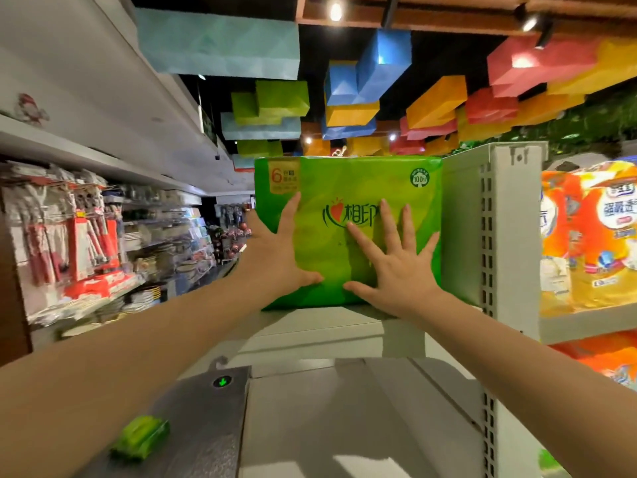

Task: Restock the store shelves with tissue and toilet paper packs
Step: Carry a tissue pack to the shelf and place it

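Note:
A large green tissue pack (pixel 348 188) stands upright on the top of a white shelf unit (pixel 320 326), against the unit's perforated end post (pixel 489 236). My left hand (pixel 275 253) lies flat on the pack's lower left face, fingers straight and spread. My right hand (pixel 396 257) presses flat on the lower right face, fingers spread too. A small green tissue packet (pixel 141 438) lies on a grey metal surface (pixel 193 426) at the bottom left.
Orange and yellow toilet paper packs (pixel 593 236) fill the shelves to the right of the post. Shelves of household goods (pixel 103 243) line the aisle on the left. Coloured blocks (pixel 362 98) hang from the ceiling. A green arrow light (pixel 222 381) glows on the grey surface.

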